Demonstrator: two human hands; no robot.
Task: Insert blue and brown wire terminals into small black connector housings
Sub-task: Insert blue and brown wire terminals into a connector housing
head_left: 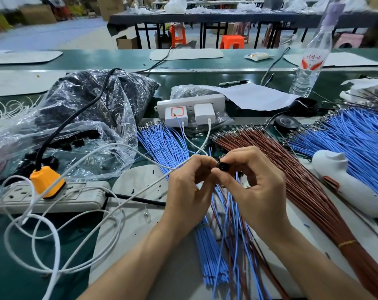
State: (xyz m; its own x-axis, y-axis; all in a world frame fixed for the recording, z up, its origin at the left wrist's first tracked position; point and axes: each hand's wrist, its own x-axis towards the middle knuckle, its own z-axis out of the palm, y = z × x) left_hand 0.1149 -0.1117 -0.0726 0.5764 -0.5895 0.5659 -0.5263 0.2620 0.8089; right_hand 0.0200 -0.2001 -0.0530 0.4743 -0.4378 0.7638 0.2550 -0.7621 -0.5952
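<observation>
A small black connector housing is pinched between the fingertips of my left hand and my right hand, held above the table's middle. Blue and brown wires hang down from under my hands; which hand holds them is hidden. A bundle of blue wires fans out behind my left hand. A bundle of brown wires lies to the right, tied with a yellow band. More blue wires spread at the far right. Loose black housings spill from a clear plastic bag at the left.
A white power strip with an orange plug and looping white cables lie at the left. A second strip with chargers stands behind. A white handheld tool, black tape roll, water bottle and paper sheet sit right.
</observation>
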